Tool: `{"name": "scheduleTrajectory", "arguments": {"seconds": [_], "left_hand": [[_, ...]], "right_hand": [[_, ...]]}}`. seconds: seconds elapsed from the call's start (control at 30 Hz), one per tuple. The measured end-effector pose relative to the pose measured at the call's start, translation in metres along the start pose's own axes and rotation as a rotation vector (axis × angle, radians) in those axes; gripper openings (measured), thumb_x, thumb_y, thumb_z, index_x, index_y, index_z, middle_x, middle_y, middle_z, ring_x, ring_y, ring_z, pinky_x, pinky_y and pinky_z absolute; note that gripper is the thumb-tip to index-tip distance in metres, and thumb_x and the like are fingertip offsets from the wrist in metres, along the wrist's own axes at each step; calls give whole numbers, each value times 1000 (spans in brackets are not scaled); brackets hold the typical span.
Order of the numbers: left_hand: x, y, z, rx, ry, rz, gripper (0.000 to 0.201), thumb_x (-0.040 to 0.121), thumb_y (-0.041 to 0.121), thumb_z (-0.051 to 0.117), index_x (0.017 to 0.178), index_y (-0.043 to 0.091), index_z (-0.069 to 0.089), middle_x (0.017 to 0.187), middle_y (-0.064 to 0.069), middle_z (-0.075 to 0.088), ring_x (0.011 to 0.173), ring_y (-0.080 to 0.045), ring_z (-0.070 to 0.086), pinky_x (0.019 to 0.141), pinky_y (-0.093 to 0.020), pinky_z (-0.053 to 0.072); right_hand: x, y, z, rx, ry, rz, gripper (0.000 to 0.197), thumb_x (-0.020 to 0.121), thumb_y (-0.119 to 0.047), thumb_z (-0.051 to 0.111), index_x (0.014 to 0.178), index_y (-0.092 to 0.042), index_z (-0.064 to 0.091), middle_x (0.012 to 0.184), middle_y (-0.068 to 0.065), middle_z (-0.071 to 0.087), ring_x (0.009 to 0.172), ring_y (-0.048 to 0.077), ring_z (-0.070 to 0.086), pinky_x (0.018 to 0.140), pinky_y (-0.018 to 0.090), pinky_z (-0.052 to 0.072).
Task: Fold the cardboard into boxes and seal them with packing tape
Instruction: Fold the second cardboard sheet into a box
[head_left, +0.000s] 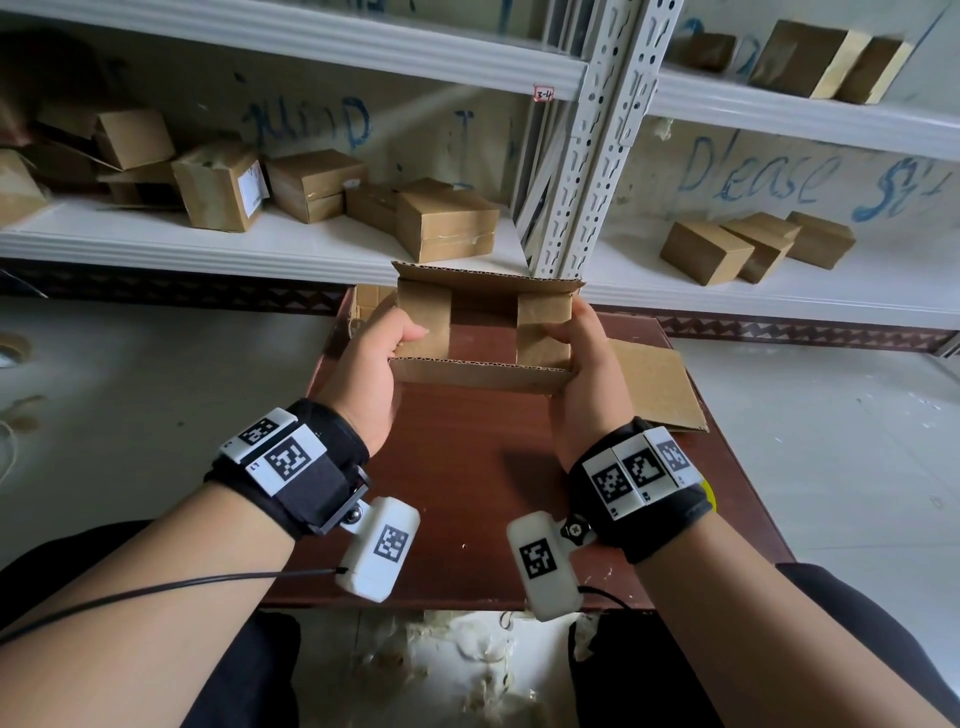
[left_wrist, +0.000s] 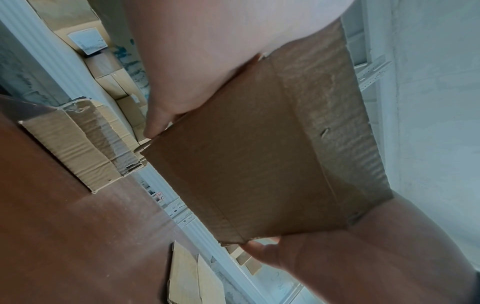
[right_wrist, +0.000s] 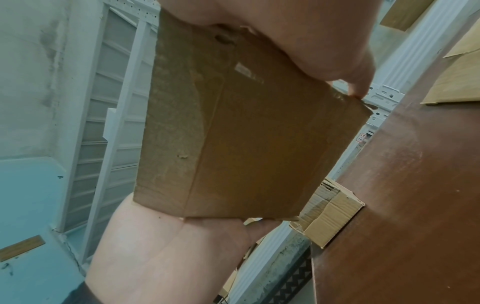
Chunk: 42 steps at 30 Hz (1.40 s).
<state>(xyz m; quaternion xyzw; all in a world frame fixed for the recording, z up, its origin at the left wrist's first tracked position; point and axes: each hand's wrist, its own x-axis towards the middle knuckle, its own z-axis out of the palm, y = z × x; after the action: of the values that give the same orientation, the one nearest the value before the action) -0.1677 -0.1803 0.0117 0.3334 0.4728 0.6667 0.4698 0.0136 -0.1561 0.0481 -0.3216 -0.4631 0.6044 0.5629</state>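
Thumbs of left hand (head_left: 366, 364) and right hand (head_left: 582, 364), gripping the box (head_left: 483, 371), should press both short flaps flat before long flaps close.

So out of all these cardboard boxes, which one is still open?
The box held between the left hand and right hand above the brown table: its long flaps stand open. The boxes on the shelves look closed.

The head view looks forward and down over the worktop (head_left: 467, 467) toward the shelves (head_left: 291, 239). Each wrist view looks up along its palm, very close beneath the shared cardboard box (left_wrist: 246, 164).
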Motion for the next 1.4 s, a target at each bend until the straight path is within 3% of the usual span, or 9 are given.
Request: {"name": "scheduleTrajectory", "arguments": {"seconds": [0.1,0.2,0.3,0.53,0.87,1.03,1.17,1.3,1.4], "left_hand": [[4,-2,1,-80,-30,-18,36,61,32,75,71,24,41,82,-4,34,96,-34,30,92,-50,26],[8,-5,-2,-83,-56,-14,51,52,42,82,82,17,50,100,-8,37,102,-31,36,94,-49,26],[8,-6,-2,-78,-47,-11,41,52,43,82,69,26,49,103,-9,31,102,-30,32,94,-48,25],[9,-5,-4,-98,-79,13,58,54,40,81,88,16,42,99,-9,31,99,-32,31,91,-51,24],[7,-4,-1,-182,-78,19,52,63,21,67,83,18,19,78,-2,25,74,-20,26,87,-45,17],[8,-4,0,-220,-50,-9,50,58,21,70,76,24,23,71,2,28,67,-16,29,71,-39,27],[11,-4,-1,-229,-29,-51,55,57,20,73,79,22,23,75,-1,28,70,-20,31,74,-41,27],[10,-3,0,-244,-84,-52,32,60,12,70,66,22,40,70,0,35,66,-17,37,67,-33,32],[7,0,-2,-245,-131,-55,45,58,11,78,98,10,59,97,-14,53,92,-31,52,86,-40,40]], "right_hand": [[2,1,-3,-27,10,-6,25,82,-23,54,102,-23,69,73,-10,65,64,5,58,66,26,43],[2,2,-4,-45,9,6,37,79,-26,54,112,-16,66,72,-5,64,62,9,57,61,26,45],[2,3,-4,-59,27,0,51,79,-24,50,125,-9,64,75,-1,66,64,12,60,61,26,48],[1,6,-6,-33,42,14,21,100,-25,48,105,-14,65,61,-14,63,60,2,59,71,27,44],[-2,6,0,-32,21,9,48,81,-34,49,122,-16,66,76,-7,70,69,11,64,76,34,49],[-2,7,0,-33,-10,3,48,78,-28,48,122,-19,63,72,-9,70,68,8,64,77,36,48],[-1,8,-1,-38,-22,-2,54,77,-23,44,128,-13,60,74,-7,71,68,9,65,69,32,50],[2,12,-3,-19,-22,21,58,77,-19,43,132,-9,58,77,3,70,67,17,64,67,33,49],[3,13,-4,-2,-20,20,55,77,-18,44,129,-9,58,75,1,69,66,15,64,71,35,47]]}}
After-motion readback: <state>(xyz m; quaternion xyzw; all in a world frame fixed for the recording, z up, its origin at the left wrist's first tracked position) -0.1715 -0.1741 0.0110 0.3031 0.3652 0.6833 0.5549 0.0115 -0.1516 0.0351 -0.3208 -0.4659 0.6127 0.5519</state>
